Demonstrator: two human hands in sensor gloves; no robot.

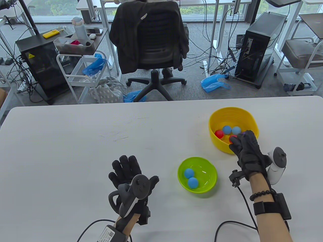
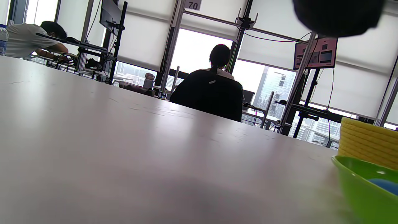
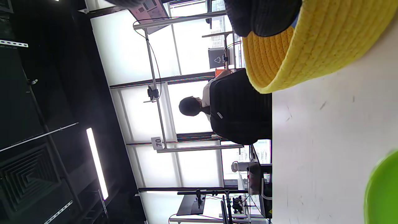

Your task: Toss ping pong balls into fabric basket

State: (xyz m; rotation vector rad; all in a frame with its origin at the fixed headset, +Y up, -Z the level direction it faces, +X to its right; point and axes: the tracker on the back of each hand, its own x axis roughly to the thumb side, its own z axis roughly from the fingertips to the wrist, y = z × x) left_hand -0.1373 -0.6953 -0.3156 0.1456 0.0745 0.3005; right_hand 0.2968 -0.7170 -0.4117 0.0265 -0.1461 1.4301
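The yellow fabric basket (image 1: 234,109) stands at the right of the table and holds a red ball (image 1: 219,133) and two blue balls (image 1: 226,129). My right hand (image 1: 239,141) is at the basket's near rim, its fingers curled on another red ball (image 1: 232,138) just inside. The green bowl (image 1: 181,166) in front holds two blue balls (image 1: 189,173). My left hand (image 1: 126,163) rests flat on the table left of the bowl, fingers spread, holding nothing. The right wrist view shows the basket wall (image 3: 311,46) close under a fingertip (image 3: 261,15).
The left wrist view shows the bowl rim (image 2: 357,186) and the basket (image 2: 370,140) at the right edge. An office chair (image 1: 151,37) with a dark jacket stands beyond the table's far edge. The white table (image 1: 75,141) spreads wide to the left.
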